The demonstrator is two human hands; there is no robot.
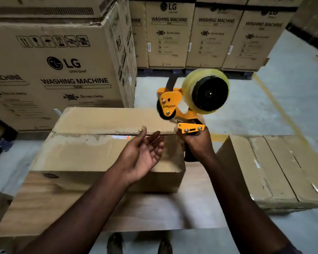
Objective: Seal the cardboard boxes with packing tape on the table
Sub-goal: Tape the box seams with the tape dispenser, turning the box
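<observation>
Orange tape dispenser (170, 103), black handle (190, 154) and roller (161, 111). Translucent yellowish tape roll (188, 90), black hub (209, 93). Brown cardboard box (92, 156), pale torn streaks, white-orange label scrap (120, 137). Second box (275, 171) brown, whitish scuffs. Light wood-grain table (44, 208). Grey floor (246, 107), yellow line (276, 105). Brown stacked cartons (53, 70), black print.

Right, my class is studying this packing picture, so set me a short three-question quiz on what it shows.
1. True or false: the left hand grips the tape dispenser.
2. The right hand holds the dispenser: A up in the air; B lying flat; C hanging from a hook.
3. Fill in: the stacked cartons behind the cardboard box read "WASHING ____".
Key: 1 false; 2 A; 3 MACHINE.
</observation>
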